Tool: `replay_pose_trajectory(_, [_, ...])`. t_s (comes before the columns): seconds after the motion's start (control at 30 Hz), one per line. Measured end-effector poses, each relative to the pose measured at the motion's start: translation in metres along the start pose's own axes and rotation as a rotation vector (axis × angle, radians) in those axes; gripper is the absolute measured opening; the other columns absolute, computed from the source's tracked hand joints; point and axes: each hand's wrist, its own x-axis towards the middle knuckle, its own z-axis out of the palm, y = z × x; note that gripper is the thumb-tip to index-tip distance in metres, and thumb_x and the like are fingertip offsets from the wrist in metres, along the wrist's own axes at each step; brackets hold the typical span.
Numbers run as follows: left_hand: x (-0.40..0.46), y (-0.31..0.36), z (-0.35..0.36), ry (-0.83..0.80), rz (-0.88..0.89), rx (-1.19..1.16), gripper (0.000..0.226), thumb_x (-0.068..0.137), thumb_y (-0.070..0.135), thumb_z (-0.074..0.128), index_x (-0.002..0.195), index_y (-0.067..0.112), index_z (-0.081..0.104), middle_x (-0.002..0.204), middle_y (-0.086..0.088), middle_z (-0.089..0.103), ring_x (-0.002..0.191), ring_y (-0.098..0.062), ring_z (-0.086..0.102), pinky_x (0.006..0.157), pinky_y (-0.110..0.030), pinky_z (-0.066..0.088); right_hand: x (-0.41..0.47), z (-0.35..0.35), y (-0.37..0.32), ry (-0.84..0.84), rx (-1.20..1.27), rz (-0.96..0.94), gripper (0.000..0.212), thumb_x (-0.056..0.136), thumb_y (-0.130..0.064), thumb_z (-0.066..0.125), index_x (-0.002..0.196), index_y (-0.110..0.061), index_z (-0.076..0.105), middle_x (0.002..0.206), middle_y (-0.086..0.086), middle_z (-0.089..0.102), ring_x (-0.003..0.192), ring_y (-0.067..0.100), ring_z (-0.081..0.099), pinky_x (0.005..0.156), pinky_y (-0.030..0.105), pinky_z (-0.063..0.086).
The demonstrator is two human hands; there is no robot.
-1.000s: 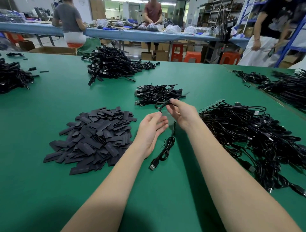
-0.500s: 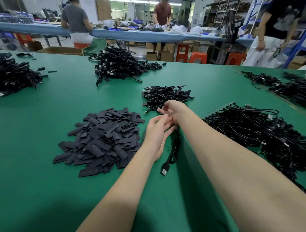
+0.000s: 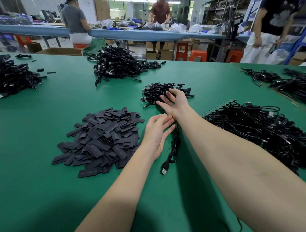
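as the right hand (image 3: 176, 101) rests open on the pile (image 3: 152, 92), the empty, open left hand (image 3: 157, 134) should gather the loose cable (image 3: 173, 149).

Bright, even light comes from ceiling strips (image 3: 142, 0) far beyond the right hand (image 3: 178, 102), and the matte green table (image 3: 49, 190) shows no glare. Soft, diffuse shadows lie under both forearms, darkest nearer than the left hand (image 3: 155, 134). The right hand's fingertips (image 3: 163, 99) are slightly smeared by motion. The wide lens stretches the forearms and bows the far tables. The black cable heap (image 3: 256, 125) right of the hands loses detail in its dark mass, and the people behind look soft.
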Motion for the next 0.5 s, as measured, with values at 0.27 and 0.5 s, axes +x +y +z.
replay_pose_trajectory(0.27, [-0.001,-0.001,0.001,-0.024,0.019,0.059,0.016,0.103,0.009,0.051,0.116,0.0,0.053,0.114,-0.02,0.068,0.1,-0.024,0.07,0.09,-0.032,0.058,-0.023,-0.008,-0.018,0.083,-0.711,-0.036,0.011,0.096,-0.01,0.057,0.105,-0.006,0.061,0.095,0.011,0.069,0.071,0.021,0.065,0.057,0.021,0.057])
replay_pose_trajectory(0.5, [0.002,-0.002,0.0,-0.035,0.028,0.059,0.018,0.103,0.008,0.052,0.118,-0.002,0.052,0.115,-0.021,0.068,0.1,-0.023,0.071,0.089,-0.032,0.059,-0.076,-0.055,-0.032,0.137,-1.591,-0.261,0.016,0.088,-0.035,0.065,0.101,-0.026,0.071,0.086,-0.001,0.076,0.072,0.013,0.069,0.061,0.023,0.05])
